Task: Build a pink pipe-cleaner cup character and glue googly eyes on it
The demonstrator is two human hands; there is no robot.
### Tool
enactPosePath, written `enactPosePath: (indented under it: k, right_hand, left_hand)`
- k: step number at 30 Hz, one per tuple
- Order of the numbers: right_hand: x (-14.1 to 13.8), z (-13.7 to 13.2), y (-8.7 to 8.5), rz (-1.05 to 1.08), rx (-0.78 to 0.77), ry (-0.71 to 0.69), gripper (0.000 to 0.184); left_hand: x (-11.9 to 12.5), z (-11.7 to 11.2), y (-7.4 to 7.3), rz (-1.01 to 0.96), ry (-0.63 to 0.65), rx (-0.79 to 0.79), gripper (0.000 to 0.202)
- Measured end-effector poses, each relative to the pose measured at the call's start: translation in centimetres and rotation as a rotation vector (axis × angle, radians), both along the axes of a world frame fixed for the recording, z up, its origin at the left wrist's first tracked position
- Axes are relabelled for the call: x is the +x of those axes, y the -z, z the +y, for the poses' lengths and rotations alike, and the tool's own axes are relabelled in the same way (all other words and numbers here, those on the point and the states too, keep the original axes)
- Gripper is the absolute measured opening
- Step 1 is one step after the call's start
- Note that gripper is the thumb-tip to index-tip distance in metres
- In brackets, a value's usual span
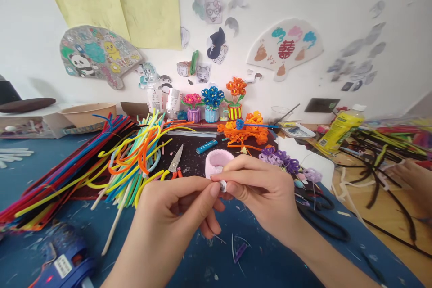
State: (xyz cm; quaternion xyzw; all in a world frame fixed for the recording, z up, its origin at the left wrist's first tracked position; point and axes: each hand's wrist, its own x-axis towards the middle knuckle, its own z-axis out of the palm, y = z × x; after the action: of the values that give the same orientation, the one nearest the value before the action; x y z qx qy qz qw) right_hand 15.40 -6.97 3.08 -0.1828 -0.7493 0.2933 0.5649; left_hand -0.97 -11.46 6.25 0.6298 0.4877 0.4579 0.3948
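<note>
White wall above, dotted with cut-out stickers and a panda-printed paper fan (97,56); below it, a blue-covered tabletop (266,261) crowded with craft supplies. At the centre, left hand (172,216) and right hand (259,193) raised close together, their fingers (216,190) pressed together at the tips, each thumb and forefinger pinching a tiny whitish piece (222,185) from opposite sides. Its exact shape mostly hidden by the fingertips. Just behind it, a fuzzy pink pipe-cleaner cup (219,162); contact with the right hand impossible to tell from this view.

Close by, small scissors with orange handles (175,181), a loose spray of pipe cleaners (135,162), orange pipe-cleaner blossoms (246,130) and purple ones (280,159). Lower left, a blue hot glue gun (64,261), its cord end out of view. Far right, another person's hand (413,184), well apart.

Main risk: the tiny piece squeezed out of so narrow a pinch by a slight slip, then lost among the scraps on the tabletop. Also possible: a careless wrist or forearm snagging the loose pipe cleaners, or a brush against the glue gun, if hot.
</note>
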Motion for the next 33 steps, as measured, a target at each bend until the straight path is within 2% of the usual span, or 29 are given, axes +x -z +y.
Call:
enactPosePath:
  k: [9, 17, 21, 25, 28, 29, 33]
  right_hand:
    - [0.0, 0.0, -0.1, -0.005, 0.007, -0.005, 0.019]
    - [0.1, 0.3, 0.1, 0.011, -0.041, -0.043, 0.018]
    - [-0.2, 0.6, 0.1, 0.019, -0.080, -0.046, 0.019]
    - [-0.1, 1.0, -0.5, -0.034, -0.037, -0.027, 0.024]
    - [2.5, 1.3, -1.1, -0.167, -0.147, -0.037, 0.023]
    - [4.1, 1.2, -1.2, -0.188, -0.172, 0.020, 0.024]
    - [11.9, 0.2, -0.5, -0.199, -0.355, 0.415, 0.025]
  left_hand:
    - [0.0, 0.1, 0.2, -0.018, -0.001, -0.024, 0.023]
    - [0.0, 0.1, -0.4, -0.016, 0.005, -0.052, 0.027]
    - [-0.3, 0.3, 0.0, -0.021, 0.029, -0.074, 0.028]
    - [-0.5, 1.1, 0.3, 0.022, -0.029, -0.038, 0.024]
    - [0.6, 1.8, -0.2, 0.091, -0.028, -0.013, 0.024]
    - [1.3, 2.0, -0.4, 0.143, 0.005, -0.013, 0.025]
    - [5.5, 2.8, -0.6, 0.437, 0.157, 0.043, 0.032]
